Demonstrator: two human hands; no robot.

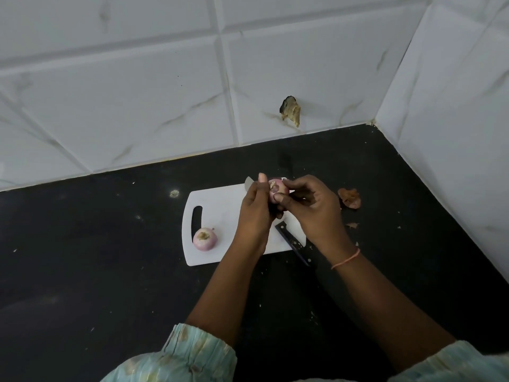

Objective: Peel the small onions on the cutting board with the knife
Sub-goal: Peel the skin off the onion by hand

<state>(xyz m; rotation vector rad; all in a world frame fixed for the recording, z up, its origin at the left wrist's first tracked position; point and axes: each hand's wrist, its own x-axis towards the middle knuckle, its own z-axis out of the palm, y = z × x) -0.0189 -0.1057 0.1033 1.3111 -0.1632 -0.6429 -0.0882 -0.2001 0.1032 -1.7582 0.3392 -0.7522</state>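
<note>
I hold a small pink onion (278, 188) above the far edge of the white cutting board (217, 205). My left hand (256, 210) grips it from the left with the thumb pointing up. My right hand (308, 205) pinches it from the right between thumb and fingers. A second small onion (204, 239) sits on the board's near left corner, beside the handle slot. The knife (293, 242) lies slantwise on the board under my hands: its black handle juts over the near right edge, its blade tip shows past my left hand.
Brown onion peels (349, 198) lie on the black countertop (96, 257) just right of the board, with smaller scraps nearby. White tiled walls (137, 92) close the counter at the back and right. A chipped hole (290, 108) marks the back wall.
</note>
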